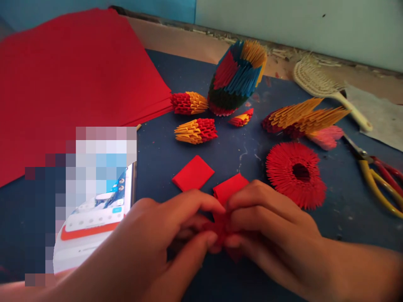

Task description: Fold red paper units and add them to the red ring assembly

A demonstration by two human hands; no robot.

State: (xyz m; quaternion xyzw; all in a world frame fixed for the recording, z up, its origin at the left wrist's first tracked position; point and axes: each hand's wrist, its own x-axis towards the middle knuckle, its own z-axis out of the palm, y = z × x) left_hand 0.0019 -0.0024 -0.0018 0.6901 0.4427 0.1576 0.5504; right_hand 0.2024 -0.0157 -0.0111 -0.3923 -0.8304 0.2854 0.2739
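Observation:
Between my two hands is a small piece of red paper (217, 228), partly hidden by the fingers. My left hand (185, 226) pinches its left side between thumb and fingers. From the right, my right hand (267, 222) holds the same piece with its fingers closed. Just beyond the fingertips lies a folded red packet of paper (231, 186), partly covered by my right hand. A red paper square (193, 173) rests to its left on the dark blue surface (157, 163).
Large red sheets (78, 75) cover the left, beside a lit phone (126, 188). Behind stand a folded-paper vase (237, 79) and smaller red-yellow pieces (197, 131). At right are a red paper ring (283, 167), yellow-handled scissors (367, 167) and a cream brush (315, 75).

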